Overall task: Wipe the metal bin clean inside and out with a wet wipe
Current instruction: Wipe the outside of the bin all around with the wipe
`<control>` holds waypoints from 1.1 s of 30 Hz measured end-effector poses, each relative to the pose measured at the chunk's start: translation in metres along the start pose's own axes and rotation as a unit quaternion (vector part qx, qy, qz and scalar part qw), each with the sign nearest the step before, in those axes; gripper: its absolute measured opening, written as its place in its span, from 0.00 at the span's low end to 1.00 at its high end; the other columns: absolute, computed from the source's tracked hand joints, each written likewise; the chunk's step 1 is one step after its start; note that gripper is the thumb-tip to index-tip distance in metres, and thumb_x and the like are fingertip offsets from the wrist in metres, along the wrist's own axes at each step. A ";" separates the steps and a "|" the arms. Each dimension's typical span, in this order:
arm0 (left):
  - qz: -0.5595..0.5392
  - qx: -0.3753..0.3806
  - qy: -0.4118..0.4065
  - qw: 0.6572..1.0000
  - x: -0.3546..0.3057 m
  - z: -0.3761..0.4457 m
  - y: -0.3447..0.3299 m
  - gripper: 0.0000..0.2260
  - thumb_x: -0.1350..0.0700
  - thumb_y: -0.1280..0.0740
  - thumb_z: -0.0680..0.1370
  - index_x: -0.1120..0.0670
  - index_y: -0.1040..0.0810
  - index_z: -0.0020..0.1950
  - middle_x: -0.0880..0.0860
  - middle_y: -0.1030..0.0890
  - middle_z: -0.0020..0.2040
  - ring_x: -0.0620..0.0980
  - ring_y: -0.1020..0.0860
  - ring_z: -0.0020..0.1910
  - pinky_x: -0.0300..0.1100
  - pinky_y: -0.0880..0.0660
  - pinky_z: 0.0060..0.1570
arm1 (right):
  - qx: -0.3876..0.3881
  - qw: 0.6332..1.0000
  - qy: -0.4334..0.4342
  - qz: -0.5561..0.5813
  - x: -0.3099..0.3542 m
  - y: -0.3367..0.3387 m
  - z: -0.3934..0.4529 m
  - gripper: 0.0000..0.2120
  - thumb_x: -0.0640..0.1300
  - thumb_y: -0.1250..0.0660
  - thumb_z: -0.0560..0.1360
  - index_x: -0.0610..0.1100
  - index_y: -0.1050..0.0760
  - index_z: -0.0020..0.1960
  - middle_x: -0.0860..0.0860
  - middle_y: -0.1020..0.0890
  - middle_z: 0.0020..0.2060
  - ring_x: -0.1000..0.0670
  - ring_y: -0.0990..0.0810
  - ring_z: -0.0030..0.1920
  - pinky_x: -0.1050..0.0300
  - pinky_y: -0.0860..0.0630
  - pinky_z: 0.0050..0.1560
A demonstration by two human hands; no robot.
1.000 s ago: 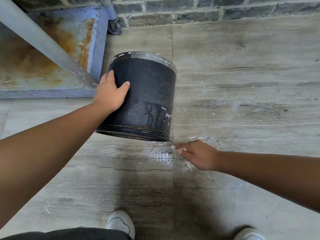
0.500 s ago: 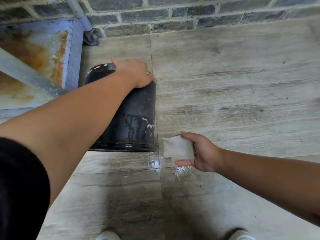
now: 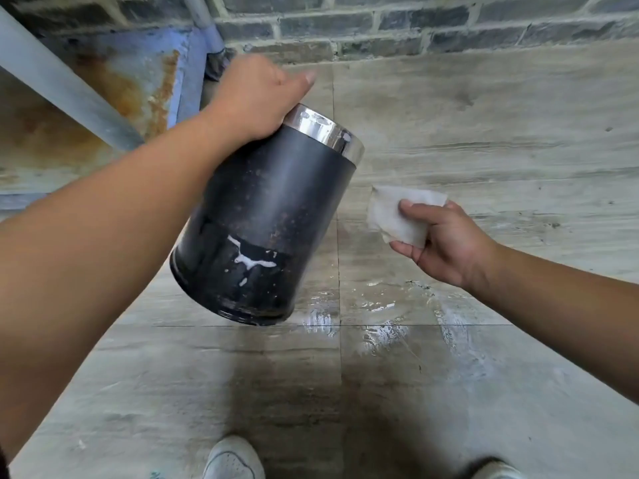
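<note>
The metal bin (image 3: 266,216) is a black cylinder with a shiny silver rim, rust specks and white smears low on its side. It hangs tilted above the floor, rim pointing up and to the right. My left hand (image 3: 252,98) grips it at the rim from the far side. My right hand (image 3: 446,243) is to the right of the bin, a short gap away, pinching a folded white wet wipe (image 3: 397,216). The bin's inside is hidden.
A wet patch (image 3: 377,316) shines on the grey tiled floor below my hands. A rusty blue metal frame (image 3: 138,88) with a slanted grey bar stands at the left. A brick wall (image 3: 415,25) runs along the back. My white shoes (image 3: 231,458) are at the bottom.
My left hand went from the bin's side to its rim and lifted the bin off the floor, tilting it. My right hand picked the wipe up from the wet floor and raised it.
</note>
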State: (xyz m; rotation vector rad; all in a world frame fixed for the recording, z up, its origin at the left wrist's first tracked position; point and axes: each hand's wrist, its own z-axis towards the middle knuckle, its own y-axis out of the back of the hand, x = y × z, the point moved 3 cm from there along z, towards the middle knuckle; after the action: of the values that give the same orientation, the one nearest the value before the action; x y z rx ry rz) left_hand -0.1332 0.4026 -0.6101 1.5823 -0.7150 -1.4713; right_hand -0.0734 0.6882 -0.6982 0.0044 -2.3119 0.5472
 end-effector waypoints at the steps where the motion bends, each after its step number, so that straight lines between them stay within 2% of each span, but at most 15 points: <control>1: -0.021 -0.024 0.017 0.999 0.003 0.001 0.009 0.29 0.39 0.41 0.77 0.60 0.30 0.26 0.50 0.30 0.21 0.49 0.32 0.24 0.39 0.33 0.31 | 0.007 1.000 0.021 0.008 0.008 -0.008 0.000 0.05 0.40 0.32 0.75 0.47 0.22 0.50 0.51 0.14 0.41 0.50 0.14 0.43 0.56 0.19 0.35; 3: -0.059 -0.070 0.051 0.994 0.006 0.004 0.020 0.28 0.40 0.40 0.77 0.55 0.40 0.24 0.47 0.39 0.16 0.45 0.39 0.20 0.36 0.41 0.24 | 0.021 0.996 0.083 0.006 0.024 -0.021 -0.004 0.06 0.41 0.33 0.76 0.48 0.20 0.51 0.50 0.14 0.44 0.49 0.15 0.47 0.56 0.19 0.37; 5: -0.086 -0.097 0.068 0.989 0.005 0.006 0.025 0.28 0.40 0.40 0.77 0.54 0.43 0.25 0.48 0.41 0.16 0.45 0.40 0.19 0.35 0.42 0.23 | 0.032 0.982 0.180 -0.039 0.039 -0.035 -0.010 0.10 0.41 0.36 0.77 0.46 0.20 0.57 0.47 0.15 0.52 0.45 0.17 0.54 0.55 0.20 0.43; 8: -0.093 -0.108 0.030 0.989 0.008 0.005 0.022 0.27 0.38 0.41 0.78 0.56 0.39 0.28 0.48 0.39 0.24 0.44 0.39 0.23 0.37 0.42 0.27 | 0.040 0.926 0.333 -0.175 0.047 -0.057 -0.016 0.15 0.41 0.40 0.79 0.46 0.23 0.63 0.46 0.19 0.59 0.45 0.21 0.62 0.49 0.22 0.58; 10: -0.090 -0.102 -0.006 0.991 0.008 0.002 0.015 0.24 0.36 0.40 0.75 0.57 0.30 0.34 0.48 0.34 0.29 0.44 0.35 0.32 0.42 0.39 0.35 | 0.045 0.876 0.396 -0.271 0.037 -0.071 -0.015 0.16 0.39 0.41 0.80 0.47 0.27 0.67 0.50 0.23 0.64 0.54 0.26 0.66 0.54 0.30 0.68; 12: -0.031 -0.093 -0.039 0.994 0.005 -0.001 0.008 0.22 0.35 0.39 0.71 0.54 0.25 0.45 0.46 0.30 0.35 0.46 0.32 0.41 0.42 0.37 0.41 | 0.058 0.822 0.434 -0.365 0.022 -0.082 -0.007 0.19 0.37 0.42 0.80 0.44 0.31 0.70 0.50 0.29 0.69 0.57 0.33 0.71 0.60 0.39 0.72; 13: -0.002 -0.093 -0.053 0.994 0.004 0.000 0.004 0.24 0.34 0.39 0.70 0.54 0.25 0.50 0.46 0.28 0.40 0.47 0.31 0.45 0.43 0.37 0.45 | 0.069 0.786 0.447 -0.422 0.014 -0.086 0.000 0.20 0.36 0.42 0.80 0.41 0.33 0.72 0.48 0.32 0.71 0.52 0.37 0.74 0.57 0.42 0.74; 15: 0.033 -0.095 -0.070 0.992 0.005 0.002 -0.002 0.29 0.34 0.38 0.69 0.53 0.26 0.61 0.49 0.25 0.52 0.51 0.29 0.54 0.47 0.36 0.54 | 0.076 0.712 0.458 -0.526 0.005 -0.088 0.017 0.21 0.36 0.41 0.80 0.39 0.35 0.73 0.43 0.37 0.75 0.41 0.46 0.77 0.42 0.45 0.76; 17: 0.066 -0.099 -0.086 0.989 0.012 0.000 -0.008 0.33 0.34 0.37 0.69 0.51 0.31 0.68 0.52 0.26 0.60 0.54 0.31 0.61 0.54 0.37 0.62 | 0.056 0.689 0.447 -0.568 0.002 -0.087 0.031 0.22 0.38 0.42 0.81 0.42 0.37 0.75 0.42 0.41 0.77 0.39 0.51 0.78 0.32 0.45 0.72; 20: 0.104 -0.121 -0.083 0.984 0.023 -0.001 -0.014 0.35 0.33 0.37 0.69 0.49 0.34 0.71 0.53 0.28 0.60 0.56 0.32 0.62 0.58 0.38 0.64 | 0.060 0.671 0.445 -0.590 0.003 -0.089 0.044 0.22 0.47 0.48 0.82 0.46 0.41 0.76 0.46 0.44 0.78 0.44 0.54 0.78 0.34 0.46 0.73; 22: 0.122 -0.083 -0.063 0.987 0.029 0.004 -0.020 0.36 0.31 0.39 0.69 0.49 0.36 0.72 0.54 0.28 0.63 0.58 0.32 0.64 0.59 0.38 0.64 | 0.076 0.685 0.435 -0.580 -0.001 -0.089 0.051 0.23 0.49 0.49 0.83 0.46 0.42 0.77 0.49 0.46 0.78 0.47 0.56 0.78 0.39 0.49 0.75; 25: 0.127 0.019 -0.024 0.991 0.038 0.011 -0.043 0.38 0.30 0.39 0.69 0.49 0.39 0.73 0.55 0.30 0.69 0.59 0.34 0.68 0.59 0.36 0.64 | 0.100 0.748 0.384 -0.533 -0.020 -0.084 0.055 0.23 0.45 0.46 0.83 0.46 0.43 0.77 0.53 0.49 0.76 0.49 0.57 0.78 0.50 0.54 0.77; 28: 0.132 0.067 -0.020 0.989 0.046 0.007 -0.072 0.35 0.32 0.37 0.70 0.49 0.37 0.70 0.54 0.28 0.67 0.58 0.33 0.66 0.56 0.36 0.59 | 0.111 0.800 0.330 -0.489 -0.041 -0.076 0.055 0.23 0.43 0.44 0.83 0.48 0.43 0.77 0.55 0.49 0.76 0.50 0.57 0.78 0.57 0.56 0.75; 31: 0.129 0.076 -0.035 0.988 0.045 0.008 -0.078 0.31 0.32 0.38 0.69 0.49 0.35 0.65 0.53 0.25 0.62 0.57 0.31 0.60 0.54 0.36 0.53 | 0.114 0.811 0.314 -0.480 -0.045 -0.070 0.058 0.23 0.44 0.45 0.83 0.50 0.43 0.77 0.56 0.49 0.76 0.52 0.57 0.78 0.58 0.57 0.75; 33: 0.142 0.079 -0.041 0.986 0.042 0.011 -0.075 0.29 0.32 0.39 0.70 0.48 0.33 0.64 0.53 0.26 0.61 0.56 0.31 0.60 0.53 0.37 0.53 | 0.119 0.814 0.308 -0.478 -0.046 -0.068 0.057 0.23 0.45 0.46 0.83 0.50 0.44 0.77 0.56 0.50 0.76 0.53 0.58 0.78 0.57 0.57 0.75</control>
State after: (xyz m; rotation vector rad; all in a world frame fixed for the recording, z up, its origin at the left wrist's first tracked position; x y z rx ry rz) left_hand -0.1473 0.4015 -0.6958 1.4701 -1.0810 -1.2990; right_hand -0.0679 0.5970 -0.7393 0.9226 -1.3302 0.2319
